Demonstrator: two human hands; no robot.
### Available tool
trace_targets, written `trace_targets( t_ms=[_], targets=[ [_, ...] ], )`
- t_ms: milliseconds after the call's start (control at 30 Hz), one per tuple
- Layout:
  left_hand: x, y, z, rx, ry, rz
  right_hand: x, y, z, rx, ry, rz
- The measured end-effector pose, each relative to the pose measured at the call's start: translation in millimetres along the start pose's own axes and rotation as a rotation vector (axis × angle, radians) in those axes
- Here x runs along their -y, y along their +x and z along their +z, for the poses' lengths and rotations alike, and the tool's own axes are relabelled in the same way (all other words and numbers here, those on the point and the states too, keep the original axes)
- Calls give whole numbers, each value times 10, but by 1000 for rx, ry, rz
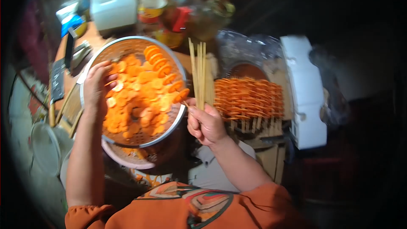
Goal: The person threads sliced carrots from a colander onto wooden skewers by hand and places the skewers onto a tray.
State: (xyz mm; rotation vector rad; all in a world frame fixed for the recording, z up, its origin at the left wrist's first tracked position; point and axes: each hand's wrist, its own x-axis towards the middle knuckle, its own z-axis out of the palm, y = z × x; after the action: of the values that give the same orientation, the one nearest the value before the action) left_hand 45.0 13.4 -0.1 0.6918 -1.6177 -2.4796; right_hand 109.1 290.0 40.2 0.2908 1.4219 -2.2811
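Note:
A large colander point(136, 39) with a pale rim holds a heap of round orange carrot slices point(142, 76). My left hand point(98, 80) is at its left rim, fingers curled inward beside the slices; whether a slice is between the fingertips is hard to see. Just past the right rim, my right hand point(206, 122) is closed around several bare wooden skewers point(199, 68) that point upward. The same hand grips a carrot skewer point(161, 65), its spaced slices slanting up and left over the colander.
To the right lies a stack of filled carrot skewers point(249, 98), beside a white foam piece point(306, 89). A white jug point(113, 8) and several bottles stand at the back. On the left are a cleaver point(57, 80) and a bucket point(45, 148). A pink-rimmed basin point(127, 161) sits below the colander.

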Motion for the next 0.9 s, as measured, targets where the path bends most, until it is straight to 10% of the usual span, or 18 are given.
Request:
trace_targets(
  t_ms=[467,900],
  targets=[
    [68,-287,152,204,111,-56,465,-967,-1533,-695,-174,-439],
    [136,-165,129,214,150,-87,91,-894,-2064,-936,-528,-313]
  ],
)
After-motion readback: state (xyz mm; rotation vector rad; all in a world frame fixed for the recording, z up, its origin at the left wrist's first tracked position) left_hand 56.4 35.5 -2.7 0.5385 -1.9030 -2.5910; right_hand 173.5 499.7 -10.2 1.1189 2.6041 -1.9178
